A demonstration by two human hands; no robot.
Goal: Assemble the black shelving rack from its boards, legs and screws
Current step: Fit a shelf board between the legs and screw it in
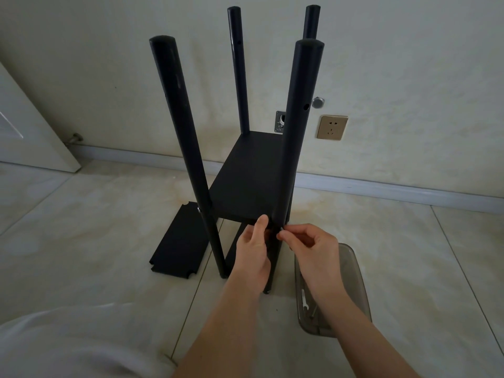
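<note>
1. Spare board [176, 242] lies flat on the floor [81, 227], left of the rack, notched corners visible. Not yet fitted.
2. Near-left leg [185, 148] stands upright; a bright screw [199, 210] shows where it meets the mounted board [251, 181]. Judged fastened.
3. Far-left leg [238, 69] and far-right leg [311, 21] stand at the board's back corners; their joints cannot be seen.
4. 4 legs up, 1 board mounted mid-height. A lower board under it is too dark to confirm.
5. Left hand [253, 249] has its thumb pressed on the board's front edge, just beside the near-right leg [296, 137]. Whether its fingers curl round anything is hidden; grip cannot be told.
6. Right hand [311, 249] pinches something small against that leg at board level, fingers curled. Probably a screw; too small to be sure.
7. Open holes higher on the legs suggest another shelf level remains.
8. Tray [354, 271] sits on the floor at right, holding a small wrench [304, 300].
9. Estimate: roughly half done; this corner's screw, then the spare board.
</note>
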